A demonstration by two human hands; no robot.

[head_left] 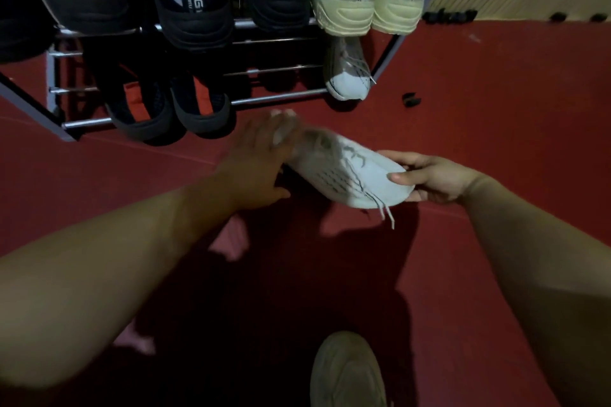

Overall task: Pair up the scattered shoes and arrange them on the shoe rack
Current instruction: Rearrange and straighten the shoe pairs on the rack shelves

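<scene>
White sneaker (347,172) sits mid-frame, held above the red floor (496,129) between my two hands — my right hand (429,179) pinches its toe, thumb on top, while my left hand (261,158) curls over the heel end, blurred. Across the top of the frame the shoe rack (274,97) holds black shoes (195,6) and a beige pair (367,10) on its upper bars; below sit a black-and-red pair (168,106) and one matching white sneaker (347,76) — alone at the right. Another pale shoe (347,373) shows at the bottom edge.
</scene>
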